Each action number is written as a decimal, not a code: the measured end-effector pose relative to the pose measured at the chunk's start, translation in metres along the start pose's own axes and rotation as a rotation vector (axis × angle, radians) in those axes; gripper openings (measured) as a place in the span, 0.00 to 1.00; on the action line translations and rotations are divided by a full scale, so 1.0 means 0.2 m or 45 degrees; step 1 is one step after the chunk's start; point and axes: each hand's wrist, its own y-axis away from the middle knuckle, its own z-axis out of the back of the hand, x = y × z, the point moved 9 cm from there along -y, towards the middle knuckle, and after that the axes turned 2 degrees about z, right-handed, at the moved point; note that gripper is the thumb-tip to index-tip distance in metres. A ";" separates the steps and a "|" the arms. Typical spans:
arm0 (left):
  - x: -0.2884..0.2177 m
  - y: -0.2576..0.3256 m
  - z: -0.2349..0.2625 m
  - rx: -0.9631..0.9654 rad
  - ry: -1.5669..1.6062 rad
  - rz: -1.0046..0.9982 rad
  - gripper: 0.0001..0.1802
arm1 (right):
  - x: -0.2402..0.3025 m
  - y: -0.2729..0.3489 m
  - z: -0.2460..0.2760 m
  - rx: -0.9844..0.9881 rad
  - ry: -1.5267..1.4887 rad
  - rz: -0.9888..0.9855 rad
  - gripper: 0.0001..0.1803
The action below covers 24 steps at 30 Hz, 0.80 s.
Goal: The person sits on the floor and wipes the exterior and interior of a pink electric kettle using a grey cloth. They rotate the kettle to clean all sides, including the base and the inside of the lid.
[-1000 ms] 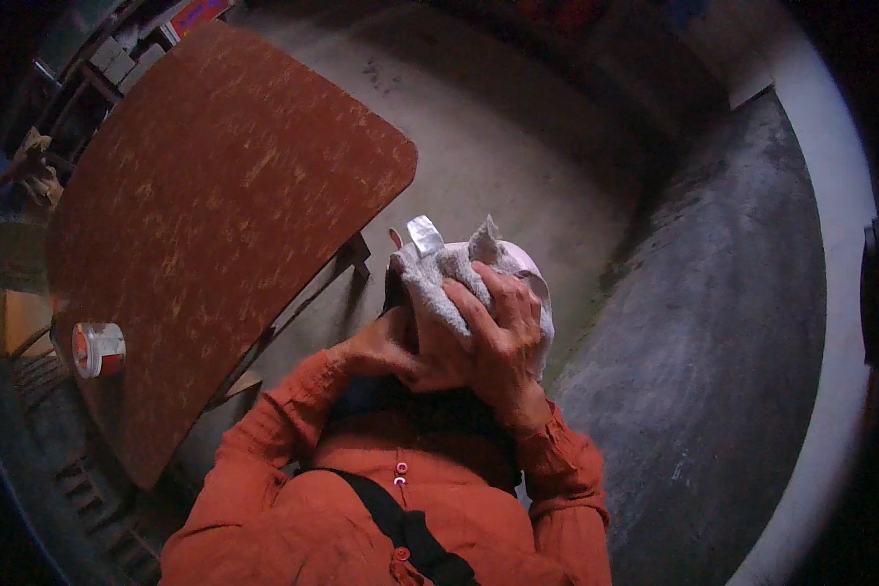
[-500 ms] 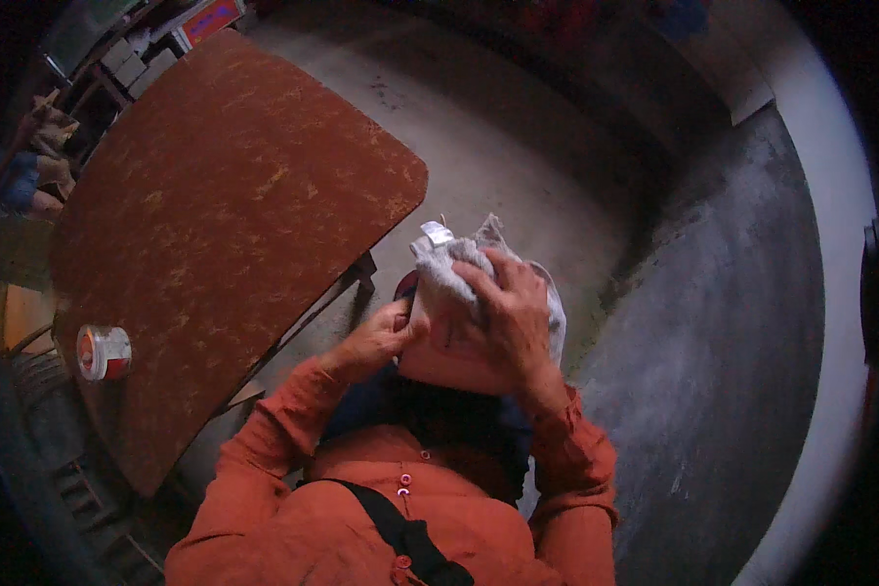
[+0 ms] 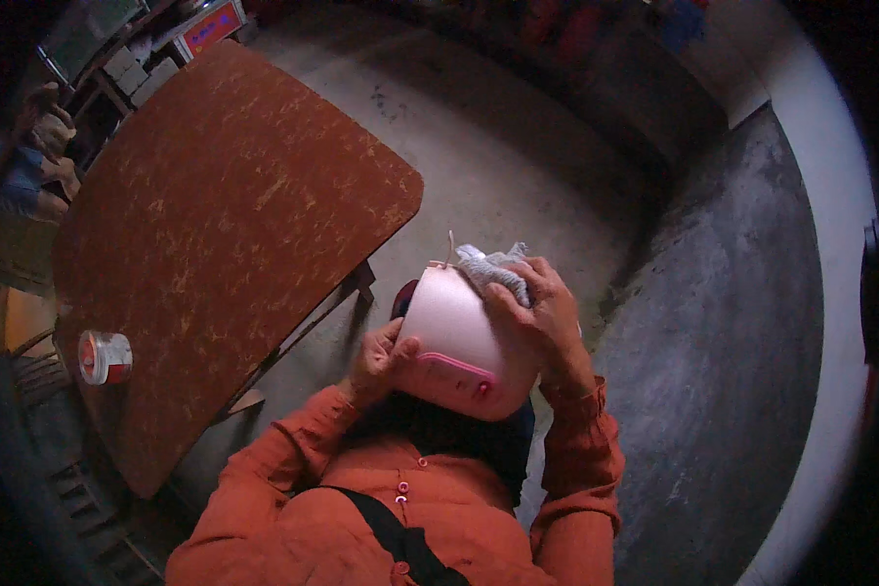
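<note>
A pale pink, rounded appliance [image 3: 444, 317] with a brighter pink control panel is tilted in front of my lap. My left hand [image 3: 376, 363] grips its left side, thumb on the front surface and fingers behind. A grey-white cloth [image 3: 506, 273] is bunched under my right hand [image 3: 555, 317], whose fingers curl over it against the appliance's upper right side. From the top edge near the cloth sticks up a thin, light strand or cord. The appliance's underside and far side are hidden.
Left of me stands a brown marbled table [image 3: 244, 195] with a cut corner. On it is a round white tub [image 3: 104, 357] with a red label. A wooden chair [image 3: 44, 366] is beyond the table's left edge. Grey floor [image 3: 693, 391] and a white wall [image 3: 835, 176] lie to the right.
The appliance has turned, so its control panel now shows. The cloth has slid off the front to the upper right under my right hand. My left hand has moved slightly down.
</note>
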 end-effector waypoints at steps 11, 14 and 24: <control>-0.02 -0.12 0.03 -0.137 0.069 -0.026 0.38 | 0.38 0.20 -0.12 -0.215 0.442 0.562 0.22; -0.08 -0.11 -0.03 -0.149 -0.064 -0.049 0.39 | 0.20 0.08 -0.04 -0.155 0.260 0.334 0.20; 0.06 -0.11 0.08 -0.120 0.062 -0.169 0.25 | 0.48 0.34 -0.18 -0.458 0.538 0.643 0.19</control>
